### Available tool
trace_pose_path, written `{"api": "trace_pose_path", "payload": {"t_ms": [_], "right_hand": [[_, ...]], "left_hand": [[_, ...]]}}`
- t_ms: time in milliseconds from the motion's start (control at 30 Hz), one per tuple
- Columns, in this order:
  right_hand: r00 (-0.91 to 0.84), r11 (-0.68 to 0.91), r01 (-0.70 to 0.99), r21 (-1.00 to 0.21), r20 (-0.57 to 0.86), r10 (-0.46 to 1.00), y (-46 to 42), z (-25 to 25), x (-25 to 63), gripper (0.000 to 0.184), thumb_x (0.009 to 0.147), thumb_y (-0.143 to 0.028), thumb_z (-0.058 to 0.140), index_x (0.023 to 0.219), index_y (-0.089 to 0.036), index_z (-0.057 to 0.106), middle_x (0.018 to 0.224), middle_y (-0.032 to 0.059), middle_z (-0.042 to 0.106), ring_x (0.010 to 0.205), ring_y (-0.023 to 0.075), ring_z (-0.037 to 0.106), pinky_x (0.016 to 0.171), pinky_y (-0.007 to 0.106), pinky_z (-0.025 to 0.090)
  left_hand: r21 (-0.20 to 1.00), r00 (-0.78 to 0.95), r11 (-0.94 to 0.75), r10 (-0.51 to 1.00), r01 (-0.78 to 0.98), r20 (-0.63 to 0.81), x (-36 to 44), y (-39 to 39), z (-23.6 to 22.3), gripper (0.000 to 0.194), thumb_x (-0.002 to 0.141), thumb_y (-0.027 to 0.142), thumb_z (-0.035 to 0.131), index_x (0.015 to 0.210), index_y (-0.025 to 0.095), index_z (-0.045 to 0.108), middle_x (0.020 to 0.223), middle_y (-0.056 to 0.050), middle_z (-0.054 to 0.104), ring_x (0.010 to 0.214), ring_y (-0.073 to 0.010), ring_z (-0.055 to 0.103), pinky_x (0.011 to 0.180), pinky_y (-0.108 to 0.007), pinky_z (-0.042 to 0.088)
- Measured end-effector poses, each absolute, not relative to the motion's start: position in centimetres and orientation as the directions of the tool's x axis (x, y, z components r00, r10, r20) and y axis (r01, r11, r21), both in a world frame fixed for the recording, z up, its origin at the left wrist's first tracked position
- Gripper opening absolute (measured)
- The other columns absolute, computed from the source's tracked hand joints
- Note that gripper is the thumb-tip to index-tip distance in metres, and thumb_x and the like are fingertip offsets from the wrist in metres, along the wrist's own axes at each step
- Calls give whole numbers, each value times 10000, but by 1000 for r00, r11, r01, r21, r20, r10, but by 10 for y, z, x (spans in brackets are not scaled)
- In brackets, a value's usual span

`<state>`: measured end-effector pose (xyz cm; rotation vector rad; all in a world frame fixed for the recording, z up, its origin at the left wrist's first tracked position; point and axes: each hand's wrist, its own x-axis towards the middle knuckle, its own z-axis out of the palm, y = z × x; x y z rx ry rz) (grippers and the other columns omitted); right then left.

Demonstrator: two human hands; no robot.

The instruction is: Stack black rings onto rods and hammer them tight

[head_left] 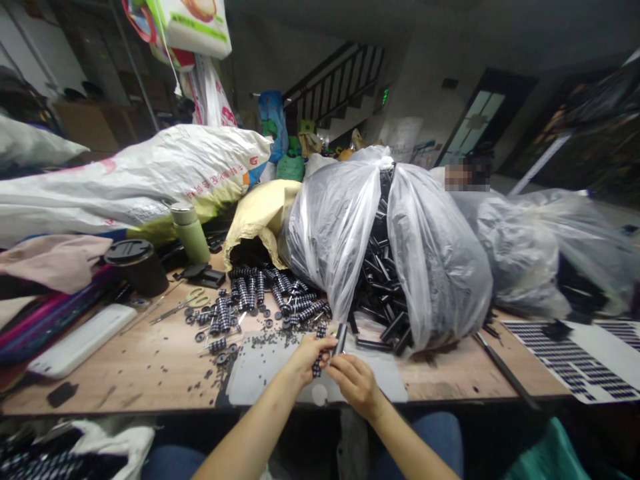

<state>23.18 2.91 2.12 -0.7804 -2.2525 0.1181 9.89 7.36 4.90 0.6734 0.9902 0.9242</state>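
My left hand [309, 355] is closed round a short stack of small black rings threaded on a rod [317, 365], held over a grey sheet [260, 373] at the table's front edge. My right hand [356, 381] pinches the lower end of a small black tube [341, 337] that stands upright between both hands. Just beyond lie several ringed rods [273, 293] and loose black washers [220, 333]. A clear plastic bag [400, 247] split open and spilling black tubes [380, 287] sits right behind my hands.
A green flask [190, 232], a black lidded cup [136, 265], scissors [183, 305] and a white flat case [80, 339] lie left. White sacks [150, 173] pile behind. A sheet of black stickers [575, 360] lies right. Another person sits behind the bags.
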Motion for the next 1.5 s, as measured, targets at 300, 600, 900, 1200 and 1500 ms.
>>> {"api": "trace_pose_path", "payload": {"t_ms": [300,600,900,1200,1500], "right_hand": [[-171,-458,-332,-825,-424,889,27,54,197,546,719,-655,419,1003,-195,504,795,28,603,648,139,609,618,281,479],[-462,-726,-453,-518,-560,688,28,72,185,620,648,-770,355,768,-180,501,632,28,589,640,186,608,624,341,471],[-178,44,425,-904,-36,983,16,46,213,986,375,-384,791,1225,-183,332,1275,126,402,1144,266,419,946,422,359],[-204,190,855,-482,23,979,14,20,239,955,461,-393,743,1263,-56,349,1272,187,407,1200,303,344,1017,411,270],[-219,197,903,-381,-16,975,9,17,244,1014,487,-443,724,1331,-114,269,1322,147,369,1220,297,315,1009,412,260]], "left_hand": [[766,151,-575,817,289,556,68,45,31,166,719,191,542,863,173,622,839,-71,666,797,-180,607,725,-297,478],[699,159,-624,775,349,612,64,29,29,199,719,149,480,886,181,585,813,-66,645,800,-182,597,730,-310,489],[893,54,122,993,-434,-109,61,30,61,414,772,493,477,1048,184,485,588,67,442,337,-31,345,300,-145,233],[973,-39,-74,996,220,85,56,38,43,424,832,408,389,1194,213,492,681,-1,514,525,-111,495,462,-223,403],[643,-23,-280,907,713,420,22,5,-3,312,805,231,462,1098,154,535,910,-88,599,857,-213,553,764,-361,449]]}}
